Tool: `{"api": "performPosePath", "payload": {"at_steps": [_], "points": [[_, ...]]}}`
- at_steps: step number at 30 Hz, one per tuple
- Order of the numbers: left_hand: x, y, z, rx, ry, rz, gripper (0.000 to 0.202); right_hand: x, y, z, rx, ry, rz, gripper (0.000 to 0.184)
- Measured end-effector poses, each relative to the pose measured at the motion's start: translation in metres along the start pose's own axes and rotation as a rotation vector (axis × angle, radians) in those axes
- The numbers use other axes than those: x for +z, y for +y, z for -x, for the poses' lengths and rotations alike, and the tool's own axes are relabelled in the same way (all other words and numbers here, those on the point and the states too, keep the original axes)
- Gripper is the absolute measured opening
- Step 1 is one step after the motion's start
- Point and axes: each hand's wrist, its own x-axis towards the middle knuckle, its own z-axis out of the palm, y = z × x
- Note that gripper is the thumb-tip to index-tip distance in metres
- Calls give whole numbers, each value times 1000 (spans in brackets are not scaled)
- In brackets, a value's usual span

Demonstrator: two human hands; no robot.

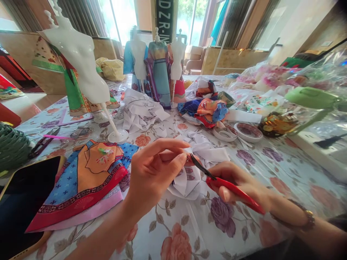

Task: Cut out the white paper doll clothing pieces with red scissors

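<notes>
My left hand (pixel 158 168) is raised over the floral tablecloth (pixel 189 231), thumb and fingers pinched on something small that I cannot make out, just above a piece of white fabric (pixel 187 182). My right hand (pixel 235 182) grips red-handled thread snips (pixel 230 187), their dark blades pointing up-left and touching the spot my left fingers pinch. A printed orange, blue and red cloth (pixel 84 180) lies flat to the left of my left arm.
A white doll mannequin (pixel 81 61) on a stand leans at the left, with dressed doll mannequins (pixel 158 68) behind. Crumpled white fabric (pixel 141 110), colourful scraps (pixel 208 110), round lids (pixel 248 131), a green lamp (pixel 311 97), a dark tablet (pixel 21 202) and black snips (pixel 43 142) surround me.
</notes>
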Motion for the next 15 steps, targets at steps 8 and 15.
{"api": "performPosePath", "payload": {"at_steps": [8, 15], "points": [[14, -2, 10, 37, 212, -41, 20, 22, 1, -1, -26, 134, 3, 63], [23, -2, 17, 67, 398, -154, 18, 33, 1, -3, -69, 227, 66, 62]]}}
